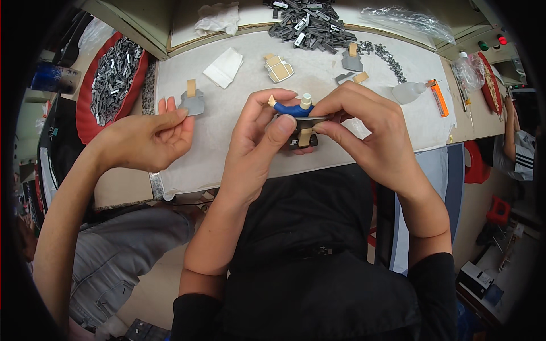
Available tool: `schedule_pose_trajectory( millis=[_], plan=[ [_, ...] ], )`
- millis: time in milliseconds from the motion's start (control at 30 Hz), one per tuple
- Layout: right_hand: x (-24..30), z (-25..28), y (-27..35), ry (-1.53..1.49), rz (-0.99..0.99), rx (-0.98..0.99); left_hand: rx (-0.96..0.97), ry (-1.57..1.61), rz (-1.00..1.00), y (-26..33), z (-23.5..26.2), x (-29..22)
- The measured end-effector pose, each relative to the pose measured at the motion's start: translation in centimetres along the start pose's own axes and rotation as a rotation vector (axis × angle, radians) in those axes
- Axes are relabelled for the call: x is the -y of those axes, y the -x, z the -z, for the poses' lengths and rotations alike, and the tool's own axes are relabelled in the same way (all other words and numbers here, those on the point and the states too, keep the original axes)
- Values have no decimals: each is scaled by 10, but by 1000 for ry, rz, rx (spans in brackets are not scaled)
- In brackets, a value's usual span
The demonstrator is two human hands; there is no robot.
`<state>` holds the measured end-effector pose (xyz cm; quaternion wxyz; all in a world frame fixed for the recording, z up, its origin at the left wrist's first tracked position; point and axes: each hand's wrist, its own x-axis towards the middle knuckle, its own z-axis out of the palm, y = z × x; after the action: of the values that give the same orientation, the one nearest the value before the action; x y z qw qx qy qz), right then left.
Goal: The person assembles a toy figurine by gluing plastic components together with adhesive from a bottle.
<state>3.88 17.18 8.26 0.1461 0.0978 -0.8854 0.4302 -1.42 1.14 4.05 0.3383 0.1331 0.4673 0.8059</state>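
Note:
My left hand (263,136) and my right hand (364,128) meet over the white work mat (227,136), both pinching a small dark metal part (310,120) with a tan strip (305,137) hanging below it. Just behind my fingers lies a small blue bottle (293,108) with a pale cap. A co-worker's hand (151,139) reaches in from the left, fingertips on a grey part (193,102) with a tan tab.
A heap of dark metal parts (311,24) lies at the back, more fill a red tray (114,79) at left. A clear squeeze bottle (408,91), an orange tool (438,98), folded white cloth (223,67) and other grey tabbed parts (351,59) lie on the mat.

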Motion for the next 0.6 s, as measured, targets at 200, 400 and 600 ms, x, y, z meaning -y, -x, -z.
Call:
schedule_pose_trajectory(
  millis=[200,400,600],
  plan=[
    [2,0,1,59,15,-42,-24,5,-13,-1,-2,-1],
    [-3,-5,3,103,75,-80,-88,-40,32,-4,-7,-6],
    [-10,-11,8,194,211,-218,-54,-137,70,-6,-8,-10]
  ],
)
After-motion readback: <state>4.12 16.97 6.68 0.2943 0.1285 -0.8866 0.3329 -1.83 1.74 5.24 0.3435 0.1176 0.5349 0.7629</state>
